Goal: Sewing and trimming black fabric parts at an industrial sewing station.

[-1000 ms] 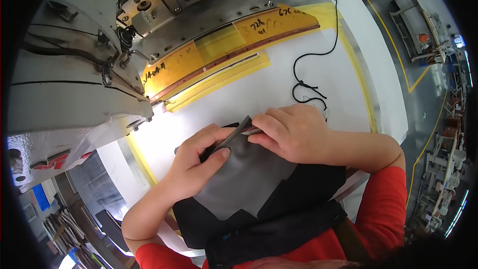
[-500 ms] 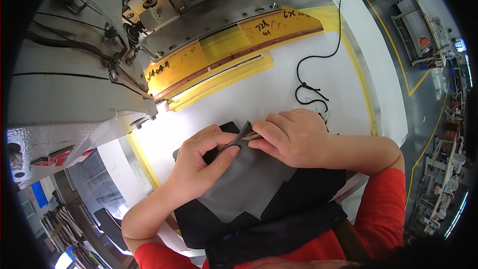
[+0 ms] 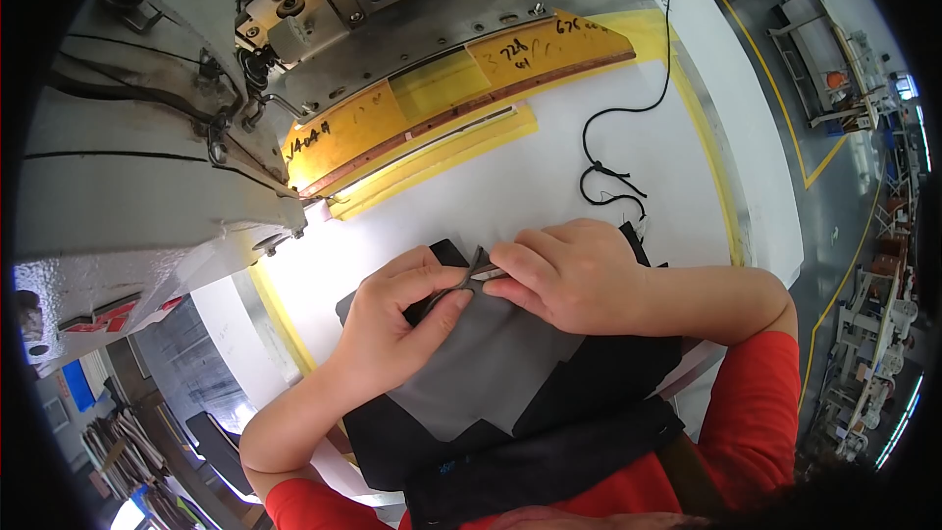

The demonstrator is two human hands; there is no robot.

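Note:
A grey fabric piece [image 3: 481, 363] with a notched lower edge lies over black fabric [image 3: 383, 447] in front of me. My left hand [image 3: 397, 309] pinches the upper edge of the grey fabric between thumb and fingers, so a fold stands up there. Closed around a small metal tool [image 3: 486, 273], my right hand [image 3: 579, 280] has its tip against that raised edge. The tool's blades look slim, like thread snips, but my fingers cover most of it.
A sewing machine [image 3: 147, 186] rises at the left, with a metal plate and yellow template [image 3: 549, 49] across the back. A black cord [image 3: 628, 111] trails over the white table [image 3: 687, 177] on the right. Yellow tape runs along the table's sides.
Both hands stay at the same fold. My right hand and the tool have shifted slightly left and down, and the raised fabric tip sits a little lower.

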